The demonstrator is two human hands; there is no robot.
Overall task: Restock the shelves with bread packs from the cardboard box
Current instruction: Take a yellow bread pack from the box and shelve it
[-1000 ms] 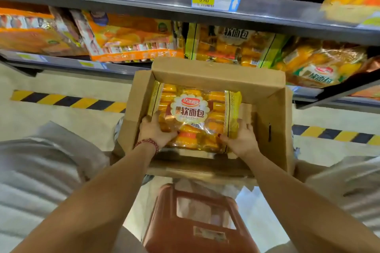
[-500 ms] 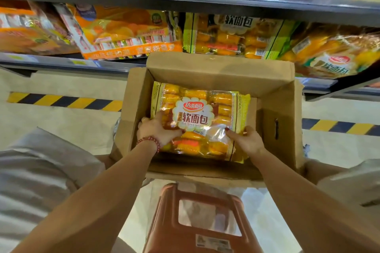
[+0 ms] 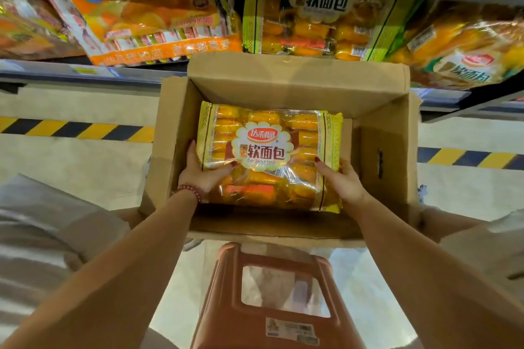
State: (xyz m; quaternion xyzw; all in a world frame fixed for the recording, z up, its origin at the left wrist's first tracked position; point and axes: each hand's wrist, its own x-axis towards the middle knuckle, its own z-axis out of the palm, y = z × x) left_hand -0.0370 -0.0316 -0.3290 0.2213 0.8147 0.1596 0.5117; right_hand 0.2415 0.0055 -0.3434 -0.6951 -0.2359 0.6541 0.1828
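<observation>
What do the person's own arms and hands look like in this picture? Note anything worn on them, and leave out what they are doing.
Both forearms are bare, with no sleeves, gloves or watch showing. The left hand has a bracelet of small dark red beads round its wrist. The right hand wears nothing at the wrist. The fingernails that show on both hands are painted dark red.

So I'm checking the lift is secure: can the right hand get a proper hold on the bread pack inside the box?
Probably yes. The right hand already grips the bread pack at its near right corner, and the cardboard box is open on top, flaps clear.
</observation>
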